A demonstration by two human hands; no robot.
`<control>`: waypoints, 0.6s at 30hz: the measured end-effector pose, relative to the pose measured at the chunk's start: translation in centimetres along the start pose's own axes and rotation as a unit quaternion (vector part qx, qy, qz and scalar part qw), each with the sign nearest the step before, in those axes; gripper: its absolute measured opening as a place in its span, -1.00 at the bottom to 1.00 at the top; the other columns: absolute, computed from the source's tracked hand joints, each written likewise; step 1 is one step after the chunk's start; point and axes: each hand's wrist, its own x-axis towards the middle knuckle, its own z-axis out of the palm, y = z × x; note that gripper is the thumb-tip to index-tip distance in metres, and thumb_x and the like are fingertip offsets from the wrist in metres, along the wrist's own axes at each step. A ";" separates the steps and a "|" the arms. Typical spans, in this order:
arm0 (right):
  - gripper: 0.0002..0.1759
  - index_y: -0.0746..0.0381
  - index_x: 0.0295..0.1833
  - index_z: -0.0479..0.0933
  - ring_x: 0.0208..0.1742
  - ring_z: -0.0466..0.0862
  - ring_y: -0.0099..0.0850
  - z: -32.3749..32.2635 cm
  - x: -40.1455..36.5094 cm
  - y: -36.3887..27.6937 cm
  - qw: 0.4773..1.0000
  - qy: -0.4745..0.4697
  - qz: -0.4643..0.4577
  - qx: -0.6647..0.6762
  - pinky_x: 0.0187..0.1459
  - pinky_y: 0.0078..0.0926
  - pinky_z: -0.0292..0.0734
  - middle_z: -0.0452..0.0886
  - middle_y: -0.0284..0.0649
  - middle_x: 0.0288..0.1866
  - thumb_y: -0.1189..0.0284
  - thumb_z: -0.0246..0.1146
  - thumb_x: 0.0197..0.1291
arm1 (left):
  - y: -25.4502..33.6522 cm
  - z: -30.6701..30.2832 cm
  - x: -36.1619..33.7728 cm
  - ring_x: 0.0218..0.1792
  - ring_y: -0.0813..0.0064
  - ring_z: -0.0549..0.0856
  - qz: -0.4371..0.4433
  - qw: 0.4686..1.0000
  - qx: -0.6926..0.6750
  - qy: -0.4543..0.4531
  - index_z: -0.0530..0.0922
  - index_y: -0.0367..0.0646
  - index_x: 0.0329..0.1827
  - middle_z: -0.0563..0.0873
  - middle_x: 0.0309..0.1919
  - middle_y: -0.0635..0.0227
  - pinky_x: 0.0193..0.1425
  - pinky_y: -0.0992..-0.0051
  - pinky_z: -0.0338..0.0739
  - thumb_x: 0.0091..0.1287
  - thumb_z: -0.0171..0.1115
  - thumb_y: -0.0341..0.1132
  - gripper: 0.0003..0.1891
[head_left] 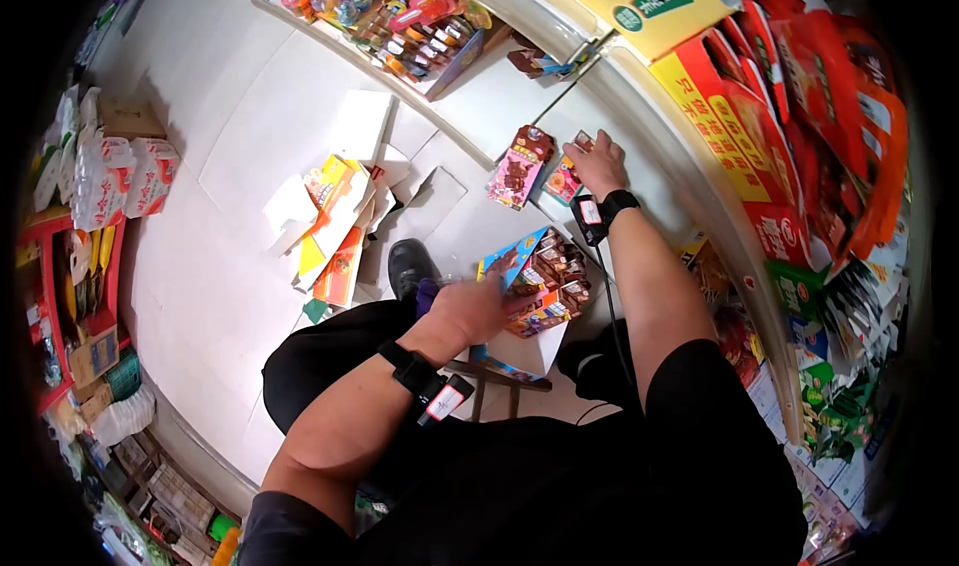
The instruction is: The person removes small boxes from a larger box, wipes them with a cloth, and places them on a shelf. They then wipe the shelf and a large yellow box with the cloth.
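Note:
A blue cardboard display box point(515, 364) holding several brown chocolate snack packs point(561, 274) stands tilted on a small stool between my legs. My left hand point(468, 312) is closed at the box's left wall, its fingertips partly hidden there. Farther forward, my right hand point(599, 166) grips a small colourful snack pack point(563, 182) from above, on a white ledge. Just left of it lies a pink and brown snack pack point(519, 171), beside but apart from my fingers.
Flattened cardboard point(340, 226) lies on the tiled floor point(230, 236) at left. A toy and candy bin point(430, 46) stands ahead. Red snack bags point(819, 116) fill the right shelf. A red rack point(110, 286) is far left. A cable point(611, 311) hangs from my right wrist.

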 end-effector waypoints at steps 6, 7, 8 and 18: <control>0.12 0.27 0.56 0.07 0.50 0.29 -0.07 -3.5 -0.6 -0.9 0.995 -0.090 0.003 -0.045 0.41 -0.13 0.31 0.30 0.10 0.46 0.02 0.33 -0.09 | -0.1 0.3 0.6 -0.05 -0.09 0.72 -0.004 1.000 -0.020 0.000 0.26 -0.32 0.41 0.73 -0.12 -0.14 0.11 0.08 0.56 0.35 -0.01 -0.11 -0.37; 0.12 0.30 0.56 0.09 0.47 0.35 -0.09 -4.6 -1.0 -0.3 0.990 -0.136 -0.011 0.038 0.38 -0.16 0.34 0.34 0.10 0.44 0.03 0.34 -0.09 | -0.4 0.6 1.0 -0.06 -0.09 0.72 -0.010 1.000 -0.014 0.011 0.26 -0.31 0.40 0.73 -0.14 -0.14 0.10 0.07 0.56 0.35 -0.01 -0.09 -0.37; 0.11 0.33 0.55 0.10 0.44 0.40 -0.12 -5.6 -1.6 0.1 0.976 -0.179 -0.024 0.122 0.36 -0.18 0.37 0.38 0.09 0.41 0.05 0.34 -0.09 | -0.5 0.8 1.3 -0.06 -0.10 0.72 -0.015 1.000 -0.008 0.021 0.27 -0.31 0.39 0.74 -0.15 -0.13 0.10 0.07 0.56 0.35 0.00 -0.08 -0.38; -0.40 0.21 0.22 0.42 -0.16 0.61 -0.59 -9.3 -16.8 7.2 0.926 -0.171 -0.093 0.324 -0.28 -0.48 0.52 0.58 -0.32 -0.03 0.25 0.41 0.09 | -0.3 0.7 2.0 -0.03 -0.13 0.70 0.010 0.999 0.023 0.042 0.37 -0.35 0.24 0.71 -0.12 -0.22 0.12 0.07 0.55 0.34 0.03 -0.14 -0.48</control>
